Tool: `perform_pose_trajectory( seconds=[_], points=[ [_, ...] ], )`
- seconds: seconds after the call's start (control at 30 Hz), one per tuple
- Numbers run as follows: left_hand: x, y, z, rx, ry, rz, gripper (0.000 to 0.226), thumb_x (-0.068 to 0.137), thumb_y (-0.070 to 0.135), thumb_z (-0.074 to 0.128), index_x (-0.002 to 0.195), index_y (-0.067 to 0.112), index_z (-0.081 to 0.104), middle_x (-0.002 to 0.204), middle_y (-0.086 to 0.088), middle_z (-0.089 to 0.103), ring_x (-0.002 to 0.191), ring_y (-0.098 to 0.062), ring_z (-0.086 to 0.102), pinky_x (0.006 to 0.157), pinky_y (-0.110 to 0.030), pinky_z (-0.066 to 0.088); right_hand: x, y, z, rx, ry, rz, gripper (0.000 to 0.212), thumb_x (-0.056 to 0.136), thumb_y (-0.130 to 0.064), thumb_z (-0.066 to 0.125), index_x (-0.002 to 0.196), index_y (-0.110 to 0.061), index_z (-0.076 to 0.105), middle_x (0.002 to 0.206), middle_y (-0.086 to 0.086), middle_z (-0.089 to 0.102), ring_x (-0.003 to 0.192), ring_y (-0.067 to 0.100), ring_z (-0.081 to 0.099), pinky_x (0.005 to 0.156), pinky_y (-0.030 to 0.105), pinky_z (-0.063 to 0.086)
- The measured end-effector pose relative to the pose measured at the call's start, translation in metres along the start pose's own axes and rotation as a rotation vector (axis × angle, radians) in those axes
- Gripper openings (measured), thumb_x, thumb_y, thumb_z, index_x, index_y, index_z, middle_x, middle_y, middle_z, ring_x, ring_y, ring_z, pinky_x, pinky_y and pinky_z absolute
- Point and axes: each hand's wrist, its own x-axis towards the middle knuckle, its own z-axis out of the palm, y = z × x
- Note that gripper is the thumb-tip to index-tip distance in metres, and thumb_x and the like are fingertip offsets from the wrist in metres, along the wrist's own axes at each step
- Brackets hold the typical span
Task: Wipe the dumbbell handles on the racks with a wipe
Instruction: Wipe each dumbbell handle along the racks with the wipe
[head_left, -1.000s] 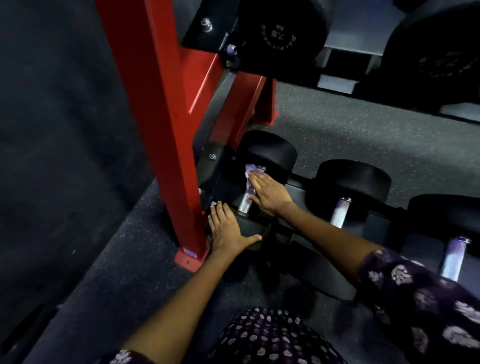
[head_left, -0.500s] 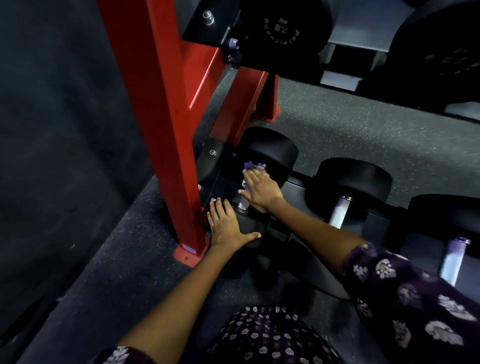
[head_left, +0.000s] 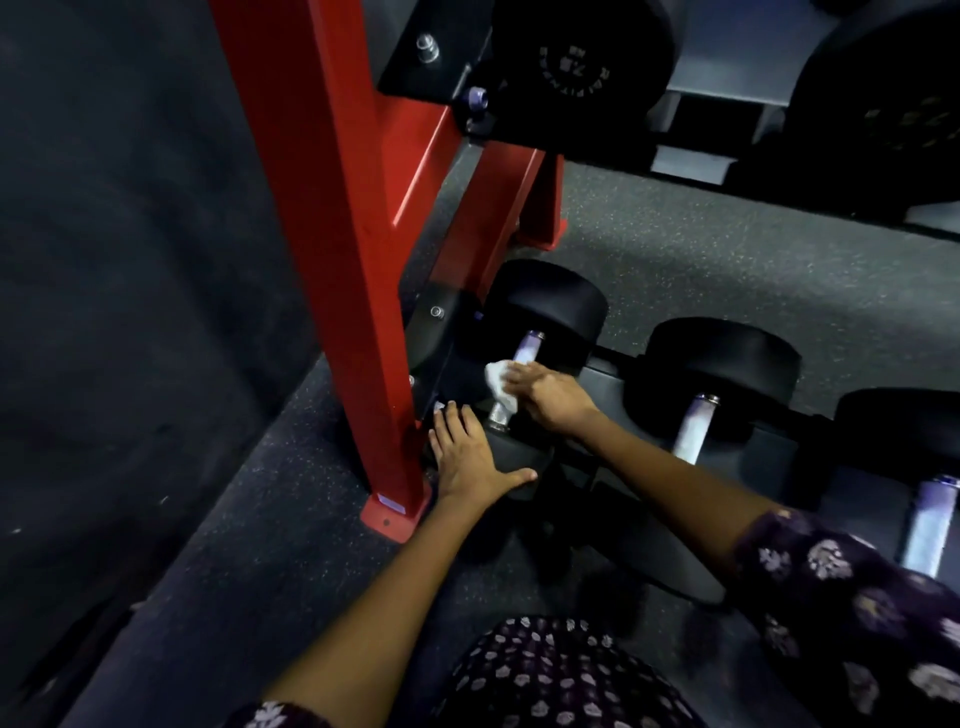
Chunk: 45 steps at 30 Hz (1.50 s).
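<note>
On the bottom rack lies the leftmost dumbbell, its metal handle (head_left: 529, 347) running between a far black head (head_left: 550, 301) and a near head under my left hand. My right hand (head_left: 551, 399) grips a white wipe (head_left: 497, 383) around the lower half of that handle. My left hand (head_left: 465, 456) rests flat, fingers straight, on the near head. Two more dumbbell handles (head_left: 693, 428) (head_left: 929, 525) lie to the right on the same rack.
A red rack post (head_left: 332, 249) stands just left of my hands, its foot bolted to the speckled floor (head_left: 727, 260). Large black dumbbells (head_left: 576, 62) sit on the upper shelf overhead. A dark wall fills the left side.
My right hand has slid the wipe down the handle toward me, uncovering the handle's far end. My left hand has stayed on the near head.
</note>
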Motion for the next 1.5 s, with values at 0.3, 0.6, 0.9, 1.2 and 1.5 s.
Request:
perform_pose_trajectory(
  seconds=[0.3, 0.6, 0.9, 1.2, 1.5],
  points=[
    [0.001, -0.001, 0.002, -0.011, -0.002, -0.002, 0.130, 0.063, 0.069, 0.074, 0.151, 0.001, 0.007, 0.159, -0.016, 0.005, 0.148, -0.031, -0.003, 0.119, -0.044, 0.002, -0.008, 0.004, 0.007, 0.038, -0.181, -0.147, 0.042, 0.098, -0.022, 0.032, 0.134, -0.011, 0.050, 0.147, 0.006, 0.039, 0.138, 0.018, 0.032, 0.111, 0.017, 0.014],
    [0.001, -0.001, 0.001, -0.010, 0.000, -0.001, 0.129, 0.063, 0.068, 0.074, 0.151, 0.001, 0.007, 0.159, -0.016, 0.006, 0.148, -0.032, -0.003, 0.119, -0.044, 0.003, 0.007, -0.007, 0.010, -0.015, -0.271, -0.282, 0.047, 0.086, -0.015, 0.038, 0.127, 0.000, 0.054, 0.136, 0.019, 0.050, 0.132, 0.028, 0.041, 0.111, 0.021, 0.012],
    [0.001, -0.001, 0.001, -0.011, -0.003, 0.002, 0.129, 0.064, 0.069, 0.074, 0.151, 0.001, 0.006, 0.159, -0.017, 0.005, 0.148, -0.032, -0.003, 0.119, -0.044, 0.002, 0.025, -0.001, 0.011, -0.106, -0.156, -0.150, 0.048, 0.095, -0.028, 0.035, 0.137, -0.006, 0.044, 0.146, 0.011, 0.038, 0.140, 0.023, 0.025, 0.117, 0.032, 0.013],
    [0.001, -0.001, -0.001, -0.021, -0.010, 0.006, 0.128, 0.064, 0.068, 0.074, 0.150, 0.001, 0.007, 0.159, -0.017, 0.005, 0.148, -0.033, -0.004, 0.119, -0.045, 0.001, 0.024, 0.004, 0.007, 0.003, 0.087, -0.007, 0.030, 0.089, -0.015, 0.046, 0.106, 0.000, 0.065, 0.116, 0.017, 0.062, 0.117, 0.031, 0.054, 0.096, 0.033, 0.043],
    [-0.001, -0.004, -0.003, 0.002, -0.037, 0.053, 0.127, 0.068, 0.071, 0.069, 0.151, -0.001, 0.003, 0.159, -0.019, 0.002, 0.148, -0.036, -0.006, 0.119, -0.046, 0.000, 0.009, 0.003, -0.006, -0.023, 0.012, 0.184, 0.025, 0.084, -0.013, 0.058, 0.106, -0.011, 0.069, 0.115, 0.010, 0.066, 0.108, 0.027, 0.061, 0.083, 0.034, 0.050]
  ],
)
